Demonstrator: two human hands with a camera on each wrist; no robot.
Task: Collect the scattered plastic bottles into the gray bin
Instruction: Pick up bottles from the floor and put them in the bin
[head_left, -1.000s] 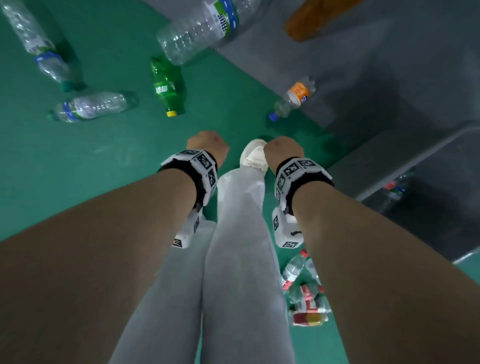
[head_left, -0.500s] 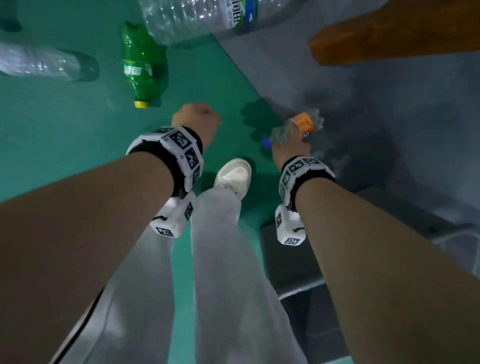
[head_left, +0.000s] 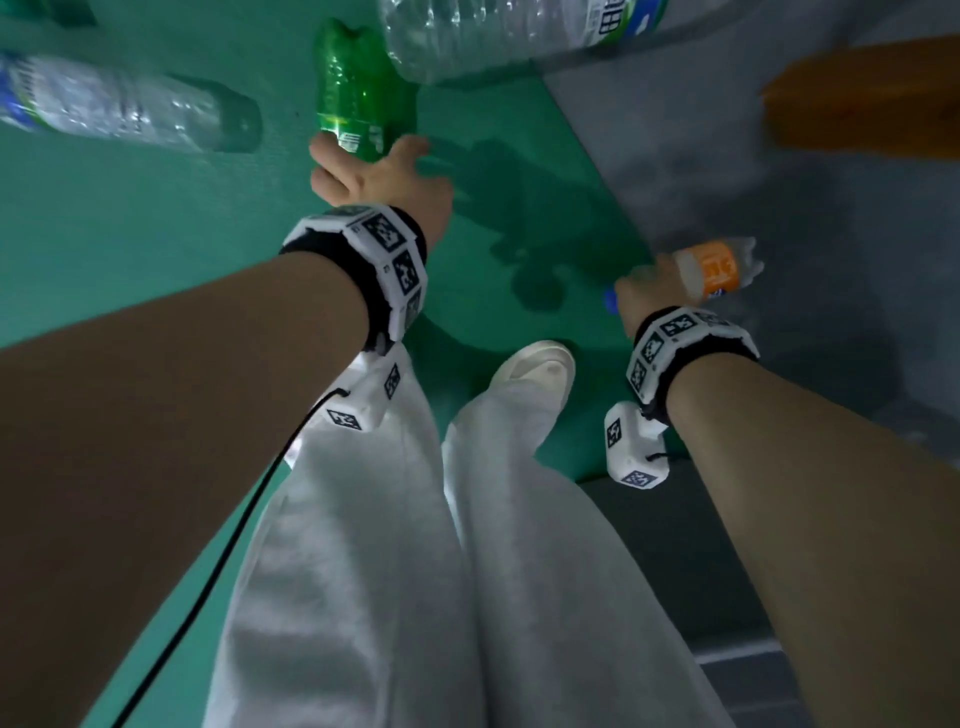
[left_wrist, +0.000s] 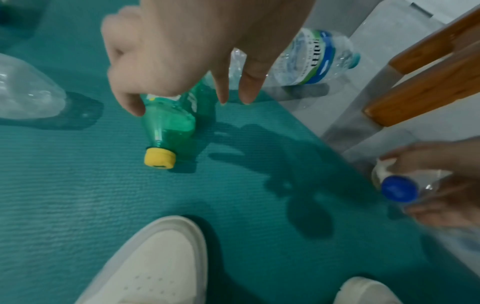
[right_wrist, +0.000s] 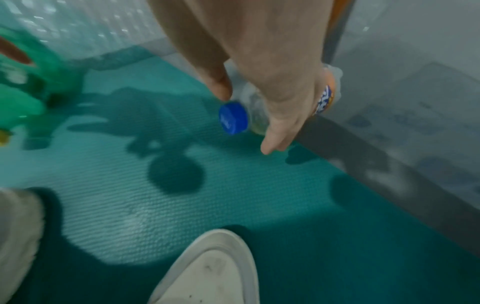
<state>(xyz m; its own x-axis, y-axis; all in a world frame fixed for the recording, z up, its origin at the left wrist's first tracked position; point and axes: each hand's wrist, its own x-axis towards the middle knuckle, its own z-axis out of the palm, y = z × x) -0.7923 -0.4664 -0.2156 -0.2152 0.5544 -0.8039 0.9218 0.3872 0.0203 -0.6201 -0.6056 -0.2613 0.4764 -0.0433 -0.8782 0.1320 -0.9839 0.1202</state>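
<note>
A green bottle (head_left: 358, 88) with a yellow cap (left_wrist: 159, 158) lies on the green mat. My left hand (head_left: 366, 156) reaches down over its label; the thumb touches one side and the straight, spread fingers (left_wrist: 248, 88) hang past the other side. My right hand (head_left: 649, 291) grips a small clear bottle with an orange label (head_left: 719, 270) near its blue cap (right_wrist: 233, 118), thumb and fingers curled round the neck. That bottle is held just above the mat's edge, its shadow below it. The gray bin's dark wall (head_left: 675, 545) shows below my right wrist.
A large clear bottle with a green-blue label (head_left: 519, 31) lies just beyond the green one. Another clear bottle (head_left: 119, 104) lies at the left. Orange-brown wooden furniture (head_left: 872, 98) stands on the gray floor at the right. My white shoe (head_left: 535, 364) is between my hands.
My left hand went from a fist to spread fingers and moved forward onto the green bottle. My right hand reached the orange-label bottle, closed on it and raised it off the mat.
</note>
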